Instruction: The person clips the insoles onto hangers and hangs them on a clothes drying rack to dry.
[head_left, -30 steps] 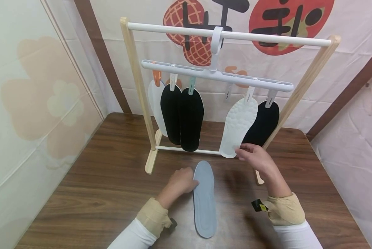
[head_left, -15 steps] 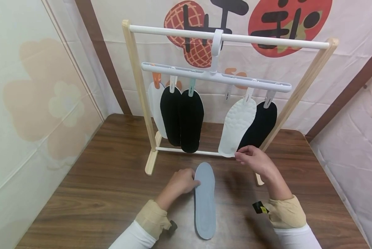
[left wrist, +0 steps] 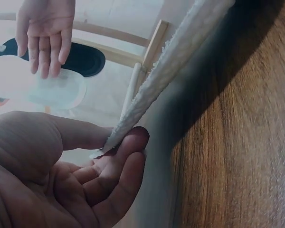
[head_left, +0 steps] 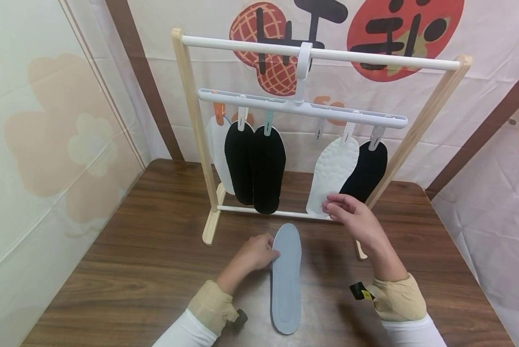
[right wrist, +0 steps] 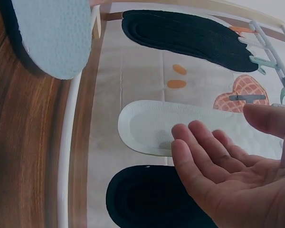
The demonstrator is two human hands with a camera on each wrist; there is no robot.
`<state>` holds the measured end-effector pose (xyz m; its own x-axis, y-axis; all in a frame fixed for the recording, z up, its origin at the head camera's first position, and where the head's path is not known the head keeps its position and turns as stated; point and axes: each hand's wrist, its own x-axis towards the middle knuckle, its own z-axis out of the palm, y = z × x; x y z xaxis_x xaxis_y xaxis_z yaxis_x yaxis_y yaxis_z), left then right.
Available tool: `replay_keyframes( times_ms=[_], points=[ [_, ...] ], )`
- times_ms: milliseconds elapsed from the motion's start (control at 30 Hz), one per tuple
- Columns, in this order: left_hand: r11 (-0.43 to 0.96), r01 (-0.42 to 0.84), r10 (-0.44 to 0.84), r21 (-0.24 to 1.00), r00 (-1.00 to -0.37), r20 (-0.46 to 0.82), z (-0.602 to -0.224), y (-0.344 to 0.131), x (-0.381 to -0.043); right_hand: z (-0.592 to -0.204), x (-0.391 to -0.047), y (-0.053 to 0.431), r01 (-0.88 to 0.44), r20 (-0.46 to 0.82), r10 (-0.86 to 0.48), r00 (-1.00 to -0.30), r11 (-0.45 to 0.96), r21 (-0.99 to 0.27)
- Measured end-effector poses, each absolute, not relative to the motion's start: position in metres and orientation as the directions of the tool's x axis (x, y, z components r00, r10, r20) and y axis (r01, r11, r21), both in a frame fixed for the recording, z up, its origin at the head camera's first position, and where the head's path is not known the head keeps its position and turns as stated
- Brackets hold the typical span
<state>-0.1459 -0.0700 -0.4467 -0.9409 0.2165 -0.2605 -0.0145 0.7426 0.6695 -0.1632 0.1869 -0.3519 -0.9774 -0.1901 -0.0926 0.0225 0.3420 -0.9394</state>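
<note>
My left hand (head_left: 256,251) pinches the left edge of a grey insole (head_left: 286,284) between thumb and fingers. In the left wrist view that insole (left wrist: 161,66) shows edge-on, raised off the wood near the pinch. My right hand (head_left: 352,214) is before the lower end of a hanging white insole (head_left: 334,164), with relaxed, spread fingers and nothing in its grip. Whether the fingertips touch the white insole (right wrist: 149,126) I cannot tell. A black insole (head_left: 367,168) hangs just right of it, partly covered.
A wooden rack with a white rail (head_left: 250,46) carries a hanger (head_left: 263,102) with several clips. Two black insoles (head_left: 269,168) and a white insole (head_left: 219,154) hang on its left side. One clip (head_left: 320,129) holds nothing. The rack stands on a brown table (head_left: 155,270).
The right hand's fingers have come off the lower edge of the white insole, moved up slightly and spread. The left hand keeps its pinch; the grey insole has shifted slightly.
</note>
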Motion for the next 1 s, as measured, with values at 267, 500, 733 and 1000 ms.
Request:
replay_keyframes(
  times_ms=[267, 500, 733, 1000],
  points=[
    [0.681, -0.032, 0.219, 0.731, -0.944, -0.246, -0.4477, -0.0718, -0.1459, -0.3516, -0.1638, 0.1847, 0.003, -0.066, -0.181, -0.981, 0.328, -0.945],
    [0.629, -0.070, 0.215, 0.775, -0.942, -0.259, -0.4469, -0.0734, -0.1458, -0.3504, -0.1642, 0.1838, -0.007, -0.057, -0.189, -0.980, 0.322, -0.947],
    [0.569, -0.115, 0.209, 0.815, -0.938, -0.278, -0.4445, -0.0735, -0.1452, -0.3496, -0.1647, 0.1811, -0.027, -0.038, -0.214, -0.976, 0.291, -0.956],
    [0.553, -0.122, 0.210, 0.824, -0.937, -0.280, -0.4423, -0.0742, -0.1439, -0.3480, -0.1656, 0.1781, -0.031, -0.037, -0.211, -0.977, 0.308, -0.951]
  ],
)
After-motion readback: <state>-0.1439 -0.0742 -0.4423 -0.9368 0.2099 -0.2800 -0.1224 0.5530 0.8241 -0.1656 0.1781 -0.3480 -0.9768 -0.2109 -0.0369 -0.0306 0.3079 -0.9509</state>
